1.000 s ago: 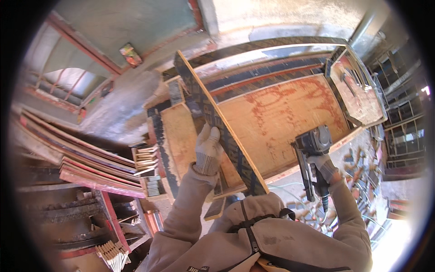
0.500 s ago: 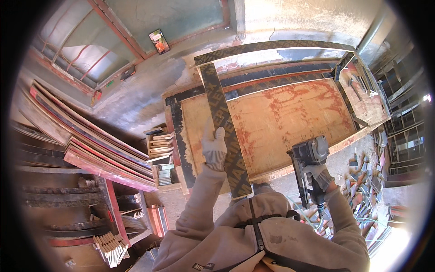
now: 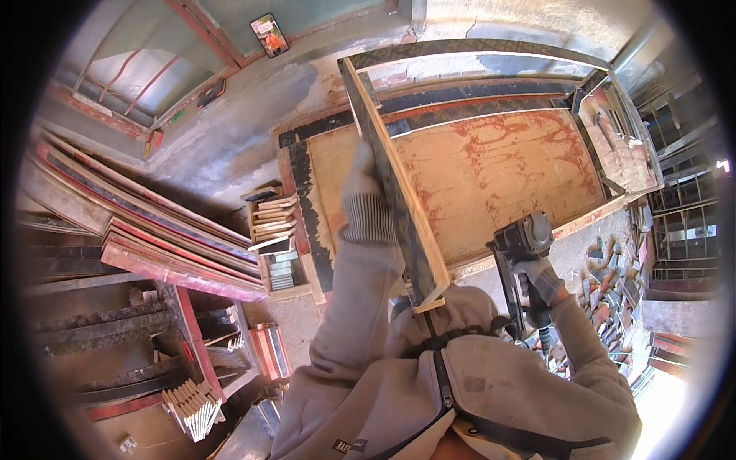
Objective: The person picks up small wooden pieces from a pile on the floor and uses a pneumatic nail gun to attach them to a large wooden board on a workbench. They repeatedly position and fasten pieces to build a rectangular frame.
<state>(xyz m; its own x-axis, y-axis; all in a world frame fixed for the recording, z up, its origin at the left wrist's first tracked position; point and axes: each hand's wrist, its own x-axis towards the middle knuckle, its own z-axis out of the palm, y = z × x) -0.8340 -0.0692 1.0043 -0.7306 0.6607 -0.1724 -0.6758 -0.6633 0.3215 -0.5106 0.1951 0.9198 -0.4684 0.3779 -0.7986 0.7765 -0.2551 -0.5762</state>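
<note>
My gloved left hand [image 3: 365, 175] grips a long plywood strip [image 3: 399, 192] from its left side, its fingers partly hidden. The strip stands tilted on edge, its pale cut edge facing up and its near end by my chest. At its far end it meets another dark-faced strip [image 3: 475, 47] that runs along the back of the bench; I cannot tell whether they are joined. In my gloved right hand [image 3: 539, 280] is a black nail gun [image 3: 524, 236] with a long magazine, held by its handle near the front edge of the plywood-topped bench [image 3: 491, 169].
Small wood blocks [image 3: 274, 222] fill a box at the bench's left end. Long boards [image 3: 169, 245] are stacked farther left. Offcuts [image 3: 613, 291] litter the floor at right, near an air hose. A phone [image 3: 268, 35] leans by the window.
My left hand has moved farther away and turned the strip from flat face up onto its edge. The nail gun has shifted slightly away from me, still in my right hand.
</note>
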